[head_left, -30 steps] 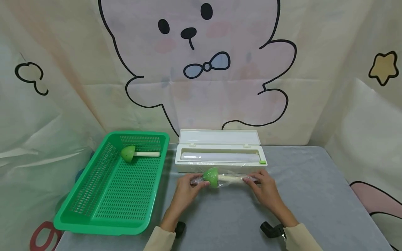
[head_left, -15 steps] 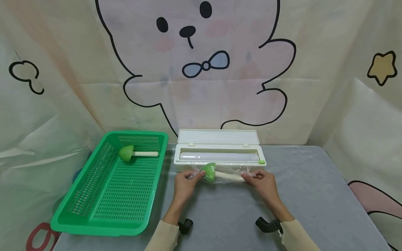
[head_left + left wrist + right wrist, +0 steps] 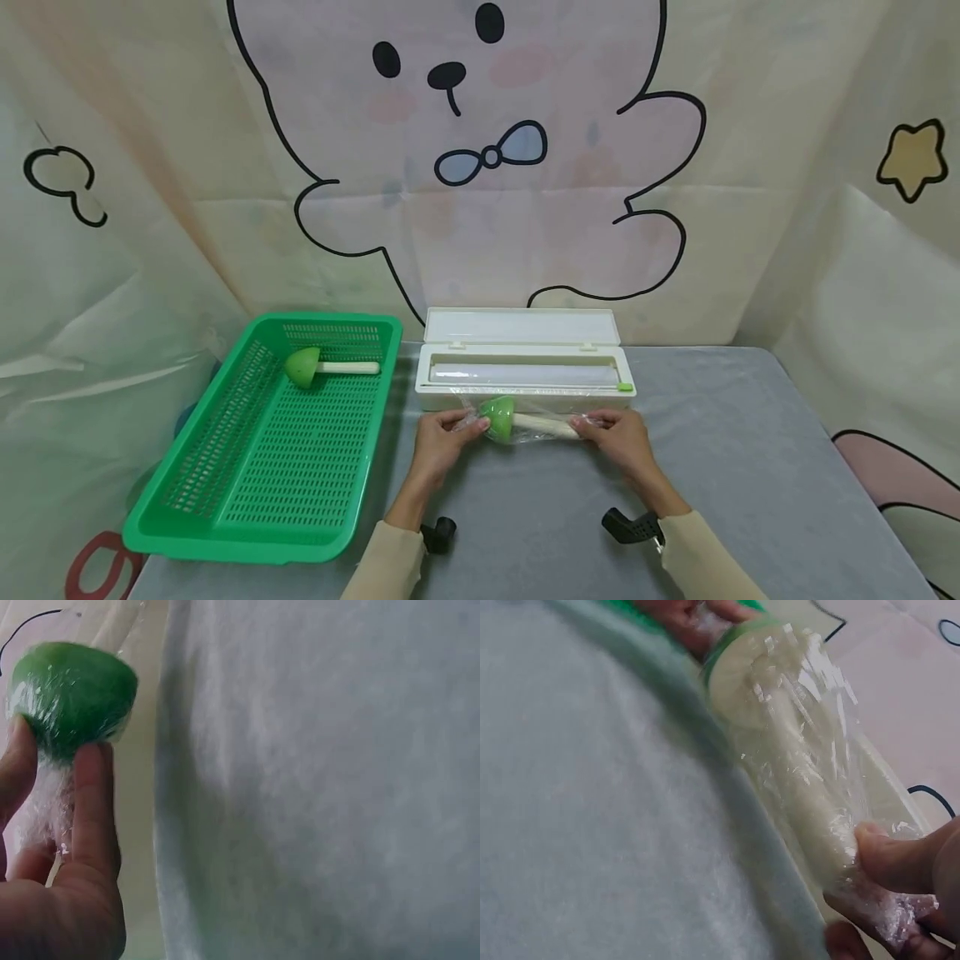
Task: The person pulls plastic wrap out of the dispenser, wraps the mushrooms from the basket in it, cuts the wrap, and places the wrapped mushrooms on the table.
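Note:
A green-capped mushroom (image 3: 498, 419) with a long white stem lies lengthwise between my hands, wrapped in clear cling film (image 3: 810, 750). My left hand (image 3: 437, 446) pinches the gathered film at the cap end, thumb and fingers against the cap in the left wrist view. At the stem end my right hand (image 3: 621, 440) grips the bunched film, its thumb (image 3: 892, 859) on the stem's tip. Just behind stands a white cling film dispenser (image 3: 525, 400), lid raised, with a roll inside.
A green plastic basket (image 3: 315, 546) stands to the left on the grey-covered table (image 3: 712, 467). Inside it lies another green-capped mushroom (image 3: 302, 367), on its side. A printed cloth backdrop (image 3: 570, 242) hangs behind the table.
Both hands lifted the wrapped mushroom slightly towards the dispenser, then lowered it a little. The right hand has shifted slightly left, and the film ends are still held.

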Tool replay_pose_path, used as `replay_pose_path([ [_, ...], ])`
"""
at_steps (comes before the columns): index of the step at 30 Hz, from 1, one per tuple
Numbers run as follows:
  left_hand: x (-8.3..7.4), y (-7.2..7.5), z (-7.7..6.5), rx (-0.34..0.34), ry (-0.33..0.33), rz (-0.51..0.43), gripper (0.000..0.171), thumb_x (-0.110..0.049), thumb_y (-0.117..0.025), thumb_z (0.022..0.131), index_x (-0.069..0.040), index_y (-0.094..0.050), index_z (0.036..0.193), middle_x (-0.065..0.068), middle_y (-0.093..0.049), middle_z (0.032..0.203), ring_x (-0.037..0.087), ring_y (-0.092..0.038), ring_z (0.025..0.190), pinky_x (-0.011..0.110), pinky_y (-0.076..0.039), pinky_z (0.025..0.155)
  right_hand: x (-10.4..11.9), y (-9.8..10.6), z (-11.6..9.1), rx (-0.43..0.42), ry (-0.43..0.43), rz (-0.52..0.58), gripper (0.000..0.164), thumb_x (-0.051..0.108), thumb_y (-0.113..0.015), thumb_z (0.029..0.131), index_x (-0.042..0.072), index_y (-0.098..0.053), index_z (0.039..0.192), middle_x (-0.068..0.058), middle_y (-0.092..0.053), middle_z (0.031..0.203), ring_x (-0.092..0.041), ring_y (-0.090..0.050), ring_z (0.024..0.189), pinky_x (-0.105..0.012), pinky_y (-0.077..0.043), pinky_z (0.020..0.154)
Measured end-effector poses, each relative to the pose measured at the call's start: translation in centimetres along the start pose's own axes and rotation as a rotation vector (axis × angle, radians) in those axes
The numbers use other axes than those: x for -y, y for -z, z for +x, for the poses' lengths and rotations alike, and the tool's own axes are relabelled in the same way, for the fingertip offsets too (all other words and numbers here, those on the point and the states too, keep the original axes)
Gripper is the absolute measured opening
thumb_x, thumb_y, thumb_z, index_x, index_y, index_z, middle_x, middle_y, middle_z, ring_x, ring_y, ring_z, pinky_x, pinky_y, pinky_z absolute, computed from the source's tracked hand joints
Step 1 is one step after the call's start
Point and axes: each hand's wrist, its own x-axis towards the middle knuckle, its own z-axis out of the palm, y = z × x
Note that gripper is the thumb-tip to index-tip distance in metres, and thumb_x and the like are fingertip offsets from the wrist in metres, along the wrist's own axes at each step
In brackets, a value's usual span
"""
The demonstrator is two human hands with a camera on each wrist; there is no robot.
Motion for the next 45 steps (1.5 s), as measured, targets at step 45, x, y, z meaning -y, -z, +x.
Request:
replay_pose_path([
  [45, -0.2, 1.7, 1.1, 0.175, -0.059, 0.436, 0.022, -0.022, -0.084, 0.086, -0.001, -0.079, 0.085, 0.001, -0.068, 0.074, 0.013, -0.053, 0.068, 0.029, -0.044, 0.059, -2.0, 2.3, 1.2, 0.196, 0.188, -0.263, 0.019, 0.020, -0.080, 0.089, 0.003, -0.076, 0.083, -0.002, -0.065, 0.072, -0.011, -0.053, 0.065, -0.025, -0.044, 0.059],
])
